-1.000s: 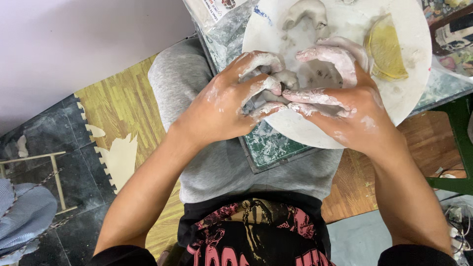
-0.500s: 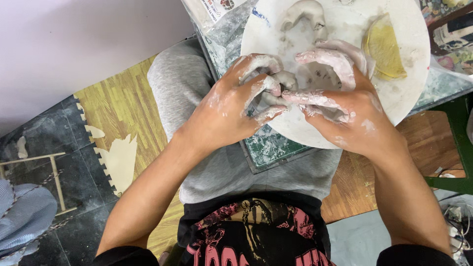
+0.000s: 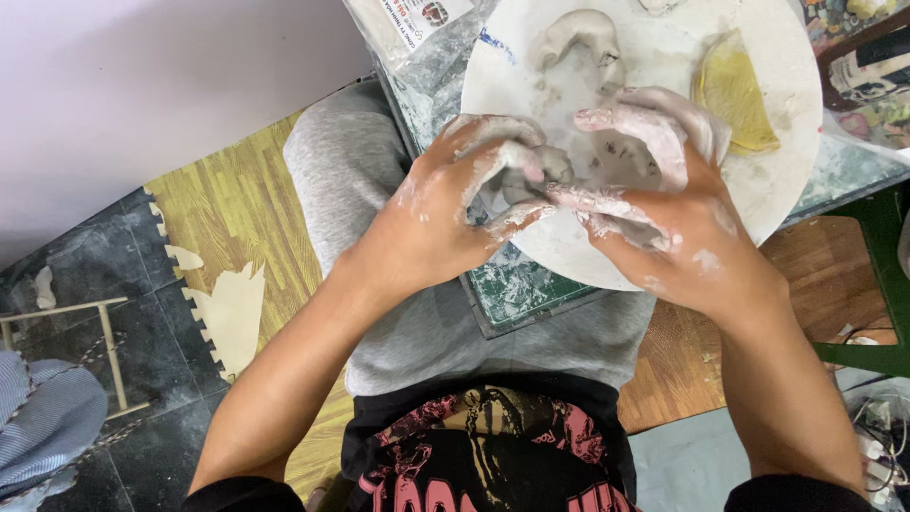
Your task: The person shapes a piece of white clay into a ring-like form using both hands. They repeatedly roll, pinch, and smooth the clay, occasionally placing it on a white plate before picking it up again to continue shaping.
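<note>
Both our hands are clamped around a wet grey clay lump (image 3: 607, 166) near the front edge of the round white board (image 3: 787, 190): left hand (image 3: 445, 213) curled with fingers digging in, right hand (image 3: 664, 223) cupped over its far side, thumb pressed across. Compared with a moment ago our grip barely shifted, right fingers slightly more spread. Slip coats the skin. Beyond lie a curved clay piece (image 3: 583, 33) and a yellow wedge-shaped sponge (image 3: 735, 90); the board sits on a smeared green mat (image 3: 521, 289).

clay lump (image 3: 569, 180) on round board (image 3: 787, 180) — sponge (image 3: 735, 95) right
</note>
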